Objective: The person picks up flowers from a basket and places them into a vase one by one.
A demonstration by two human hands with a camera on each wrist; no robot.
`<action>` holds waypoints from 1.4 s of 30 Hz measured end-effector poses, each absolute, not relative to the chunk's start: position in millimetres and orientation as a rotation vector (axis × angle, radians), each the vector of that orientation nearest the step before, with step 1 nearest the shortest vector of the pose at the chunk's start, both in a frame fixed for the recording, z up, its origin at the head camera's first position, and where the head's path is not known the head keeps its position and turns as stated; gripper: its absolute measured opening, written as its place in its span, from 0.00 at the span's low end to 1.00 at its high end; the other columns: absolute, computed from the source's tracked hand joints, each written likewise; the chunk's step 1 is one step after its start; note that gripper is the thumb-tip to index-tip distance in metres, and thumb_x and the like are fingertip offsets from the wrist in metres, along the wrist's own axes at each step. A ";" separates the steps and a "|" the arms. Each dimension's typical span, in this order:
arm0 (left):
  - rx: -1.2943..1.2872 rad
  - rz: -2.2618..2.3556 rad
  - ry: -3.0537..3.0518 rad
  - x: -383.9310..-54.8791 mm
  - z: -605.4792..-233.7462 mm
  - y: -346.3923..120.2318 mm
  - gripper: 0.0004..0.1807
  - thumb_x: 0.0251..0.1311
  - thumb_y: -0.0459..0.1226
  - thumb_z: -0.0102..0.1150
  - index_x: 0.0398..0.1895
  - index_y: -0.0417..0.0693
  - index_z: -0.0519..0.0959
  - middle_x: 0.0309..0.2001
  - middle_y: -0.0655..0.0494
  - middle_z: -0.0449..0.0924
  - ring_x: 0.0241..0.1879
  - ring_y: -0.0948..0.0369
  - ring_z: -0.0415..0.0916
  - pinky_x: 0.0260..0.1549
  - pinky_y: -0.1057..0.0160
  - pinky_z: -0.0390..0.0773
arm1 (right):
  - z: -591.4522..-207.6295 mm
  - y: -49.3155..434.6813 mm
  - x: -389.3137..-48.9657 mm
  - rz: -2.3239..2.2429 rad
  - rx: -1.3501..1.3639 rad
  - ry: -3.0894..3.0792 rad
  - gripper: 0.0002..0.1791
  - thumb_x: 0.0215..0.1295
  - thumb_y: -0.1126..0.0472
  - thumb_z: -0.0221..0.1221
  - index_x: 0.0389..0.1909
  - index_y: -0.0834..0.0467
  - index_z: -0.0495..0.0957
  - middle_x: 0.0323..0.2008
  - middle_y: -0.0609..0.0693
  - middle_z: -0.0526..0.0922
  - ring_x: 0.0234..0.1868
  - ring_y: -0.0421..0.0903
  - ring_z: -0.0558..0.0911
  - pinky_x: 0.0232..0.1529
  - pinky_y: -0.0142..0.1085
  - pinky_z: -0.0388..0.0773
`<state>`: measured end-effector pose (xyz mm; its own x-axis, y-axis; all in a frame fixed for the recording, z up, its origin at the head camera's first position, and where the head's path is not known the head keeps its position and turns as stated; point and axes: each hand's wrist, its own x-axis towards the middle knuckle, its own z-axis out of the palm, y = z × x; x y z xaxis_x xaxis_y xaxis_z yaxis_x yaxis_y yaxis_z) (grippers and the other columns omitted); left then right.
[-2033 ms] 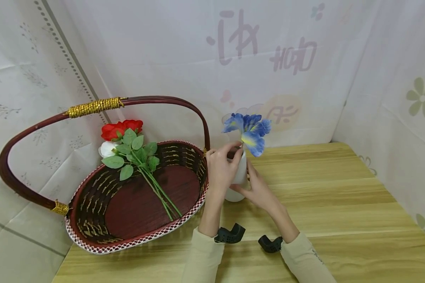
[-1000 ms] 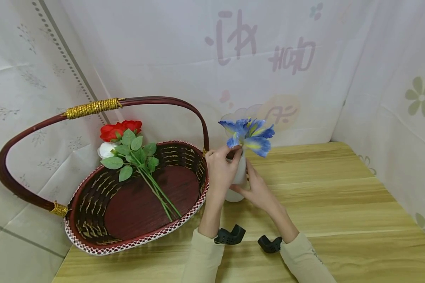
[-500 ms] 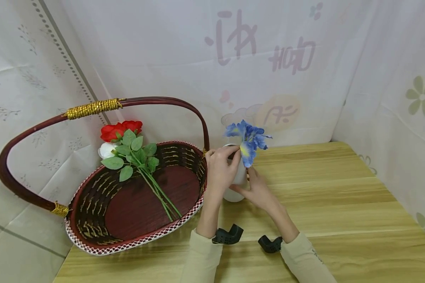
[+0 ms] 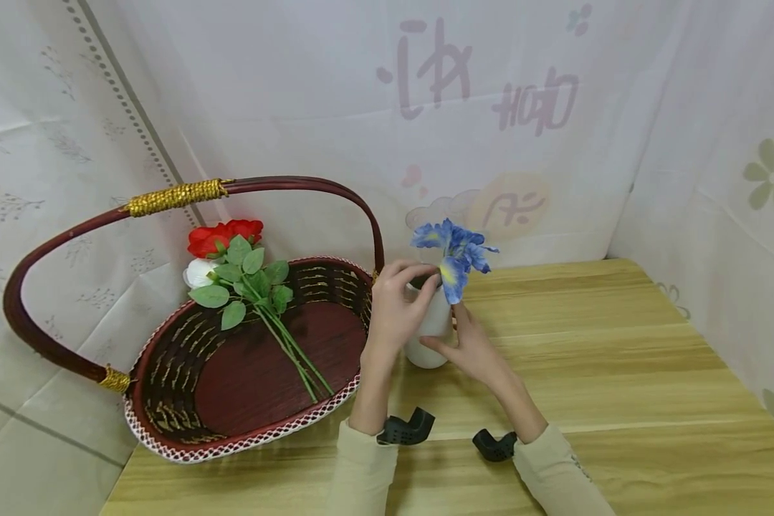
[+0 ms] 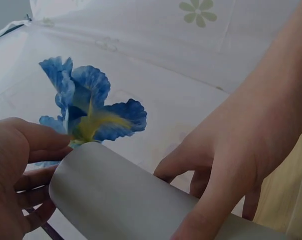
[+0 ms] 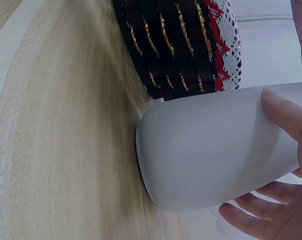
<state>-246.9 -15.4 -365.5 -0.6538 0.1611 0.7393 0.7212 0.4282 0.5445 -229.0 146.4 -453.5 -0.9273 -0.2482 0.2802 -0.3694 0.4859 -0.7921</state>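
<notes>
A white vase (image 4: pixel 436 315) stands on the wooden table, right of the basket. My right hand (image 4: pixel 480 351) holds its body, thumb on the near side and fingers round the far side; the right wrist view shows the thumb and fingers spread about the vase (image 6: pixel 216 145). At the mouth is my left hand (image 4: pixel 396 304), thumb and forefinger tips together right at the base of a blue iris (image 4: pixel 454 254) with a yellow throat. Its stem is hidden. In the left wrist view the iris (image 5: pixel 93 105) rises just beyond the vase's rim, beside the left fingertips.
A dark red woven basket (image 4: pixel 251 401) with a tall arched handle stands at the left, close to the vase. Red flowers (image 4: pixel 224 236) and a white flower (image 4: pixel 200 274) with long green stems lie across it. Printed cloth (image 4: pixel 284 93) hangs behind the table.
The iris has turned about its stem, and its bloom sits slightly lower with a yellow-centred petal facing forward. My left wrist has shifted slightly left. The right hand keeps its hold on the vase.
</notes>
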 end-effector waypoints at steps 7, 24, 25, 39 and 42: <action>-0.775 -1.238 -2.021 -247.6 -367.4 -19.6 0.09 0.64 0.37 0.68 0.45 0.43 0.88 0.44 0.49 0.83 0.48 0.52 0.79 0.51 0.51 0.77 | -453.3 147.4 -229.0 1.406 0.528 -2.596 0.56 0.65 0.45 0.68 0.81 0.57 0.42 0.68 0.65 0.66 0.64 0.61 0.73 0.58 0.57 0.76; -0.793 -1.361 -1.901 -246.6 -371.0 -27.8 0.17 0.64 0.34 0.67 0.55 0.39 0.82 0.47 0.46 0.82 0.49 0.55 0.79 0.47 0.55 0.82 | -452.9 147.9 -230.2 1.425 0.525 -2.582 0.59 0.64 0.47 0.69 0.80 0.63 0.38 0.71 0.68 0.62 0.68 0.63 0.69 0.60 0.57 0.76; -0.794 -1.367 -1.897 -246.3 -370.8 -28.5 0.17 0.64 0.34 0.68 0.55 0.39 0.81 0.48 0.45 0.81 0.49 0.54 0.79 0.47 0.53 0.82 | -453.0 147.9 -230.4 1.425 0.526 -2.579 0.59 0.64 0.47 0.69 0.81 0.63 0.38 0.71 0.68 0.62 0.68 0.64 0.69 0.60 0.57 0.76; -0.779 -1.376 -1.918 -244.2 -373.9 -45.7 0.17 0.63 0.33 0.69 0.55 0.40 0.81 0.48 0.46 0.81 0.49 0.54 0.78 0.44 0.50 0.83 | -453.7 146.9 -231.0 1.443 0.526 -2.574 0.59 0.64 0.45 0.69 0.81 0.57 0.39 0.70 0.66 0.64 0.67 0.62 0.70 0.60 0.59 0.75; -0.771 -1.371 -1.920 -243.1 -374.0 -49.4 0.17 0.62 0.31 0.69 0.54 0.39 0.81 0.48 0.45 0.81 0.48 0.53 0.79 0.42 0.49 0.83 | -453.5 146.3 -230.5 1.431 0.526 -2.574 0.58 0.64 0.46 0.69 0.81 0.56 0.40 0.69 0.66 0.66 0.66 0.62 0.72 0.60 0.60 0.75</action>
<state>-243.1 -49.4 -374.0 -0.6176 0.0917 0.7812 0.7686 0.2811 0.5746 -230.5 146.3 -453.5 -0.9273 -0.2291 0.2960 -0.3724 0.4836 -0.7921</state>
